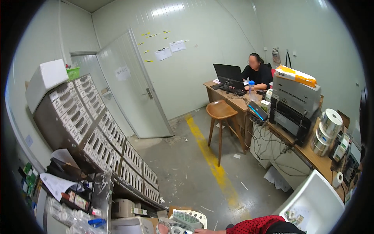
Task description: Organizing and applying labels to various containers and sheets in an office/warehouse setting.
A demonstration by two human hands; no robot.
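Note:
At the bottom edge, a red sleeve with black dots (254, 225) reaches in from the right. Only a sliver of my right hand (209, 231) shows past its cuff, beside rolls of printed labels (187, 219); the fingers are cut off by the frame. Under the labels is the rim of a white plastic item with holes (201, 216). Left of the rolls, a round pinkish patch (163, 227) shows, too unclear to name. My left hand is out of view. A white plastic tub (318, 193) with small scraps inside stands to the right of the sleeve.
A brown stool (221, 109) stands by the desk (228, 98), where a person (258, 71) sits behind a monitor (229, 75). Printers (295, 96), stacked rolls (327, 131) and hanging cables (271, 152) line the right. Drawer cabinets (99, 131) and an open door (131, 87) are left.

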